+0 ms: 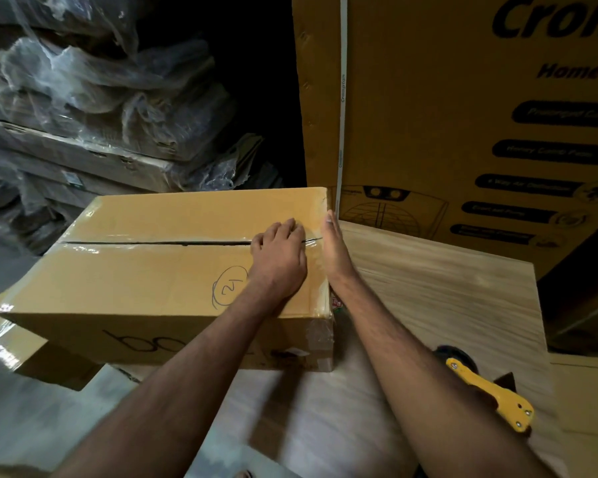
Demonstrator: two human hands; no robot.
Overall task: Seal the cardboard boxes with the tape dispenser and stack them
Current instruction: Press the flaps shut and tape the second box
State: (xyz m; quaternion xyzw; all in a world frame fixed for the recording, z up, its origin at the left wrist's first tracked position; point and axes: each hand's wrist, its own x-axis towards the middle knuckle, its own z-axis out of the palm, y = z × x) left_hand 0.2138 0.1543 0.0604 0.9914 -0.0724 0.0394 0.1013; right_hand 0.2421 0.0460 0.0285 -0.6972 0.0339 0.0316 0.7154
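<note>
tape dispenser (487, 391) part-hidden by forearm, large carton (463, 98) print cropped

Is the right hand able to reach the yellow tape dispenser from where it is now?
Probably yes. The right hand lies flat against the box's right end and holds nothing. The tape dispenser lies on the wooden surface beside that forearm, with nothing between them.

A large printed carton (463, 115) stands behind the wooden table (428, 288), with plastic-wrapped flat packs (94, 108) stacked far left.

Brown cardboard box (145, 284) on wood tabletop, flaps closed, seam taped; yellow tape dispenser (491, 395) lying near right.
</note>
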